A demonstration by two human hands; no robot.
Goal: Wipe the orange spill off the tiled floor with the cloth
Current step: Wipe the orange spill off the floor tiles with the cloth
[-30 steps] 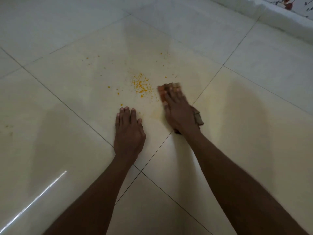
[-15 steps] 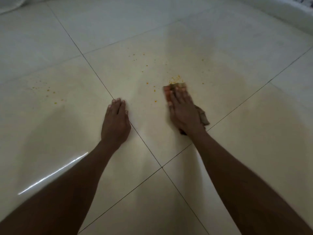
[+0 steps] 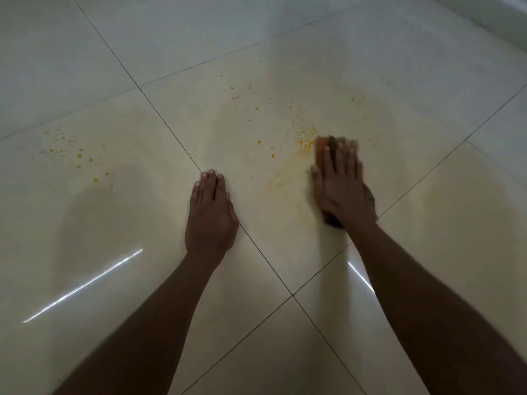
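My right hand [image 3: 340, 185] lies flat on a small cloth [image 3: 323, 146], pressing it onto the glossy cream tiled floor [image 3: 285, 52]. Only the cloth's reddish front edge and a brown corner by my wrist show. Orange spill crumbs [image 3: 306, 139] sit just left of the cloth's front edge, and a pale orange smear [image 3: 285, 178] trails to its left. More orange specks [image 3: 242, 95] dot the tile farther away, and another scatter [image 3: 77, 156] lies on the tile at far left. My left hand [image 3: 211, 212] rests palm down on a grout line, fingers together, holding nothing.
A raised white ledge [image 3: 502, 21] runs along the top right corner. Dark grout lines [image 3: 159, 115] cross the floor diagonally. Bright light reflections [image 3: 85, 285] streak the tiles near my forearms.
The view has swung right, so the spill and tiles now sit elsewhere in frame. My right hand has pushed the cloth through the main heap of crumbs, leaving a smear. My left hand has shifted onto the grout line.
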